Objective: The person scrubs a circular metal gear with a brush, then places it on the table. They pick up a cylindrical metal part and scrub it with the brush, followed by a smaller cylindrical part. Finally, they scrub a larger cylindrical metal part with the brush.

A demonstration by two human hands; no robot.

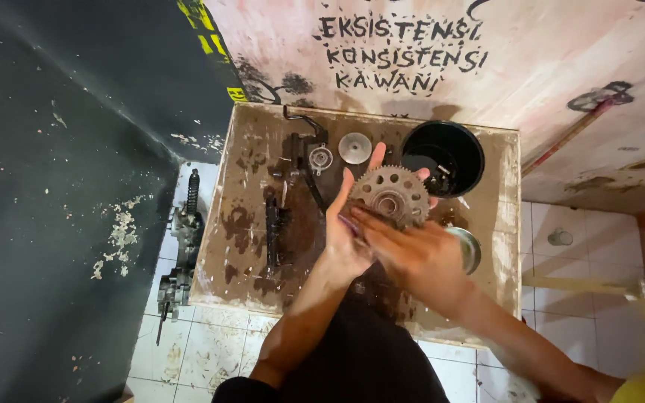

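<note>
Head view, looking down on a stained wooden tray (242,246) set over white floor tiles (203,351). At centre: toothed metal gear (390,195), round, with ring of small holes and central hub, held up above tray, clear of its surface. Left hand (346,231): fingers spread and extended upward, palm behind gear at its 8 o'clock side, supporting rather than clamping. Right hand (412,254): laid across from 4 o'clock, fingers pressed against gear's lower face; a slim purple-tinted item, possibly a brush handle, between the hands, kind not discernible. On tray at 11 o'clock of gear: small silver disc (354,147) and smaller round fitting (320,158), apart from each other; bent black lever (304,123) near tray's far edge. At 1 o'clock: black round pot (446,154), dark inside, contents unclear. At 9 o'clock: dark elongated metal part (272,231) lying flat among oily stains. At 3 o'clock, partly hidden by right hand: shiny metal bowl (472,250). Outside tray at 9 o'clock, on tiles: grey engine assembly (181,261) lying lengthwise. Behind tray at 12 o'clock: pale painted board (531,52) with dark lettering. Progress, judged: several parts laid out separately on tray, gear in hand under treatment, surface dull and greasy-looking, so work on it appears unfinished; other parts untouched at present.
</note>
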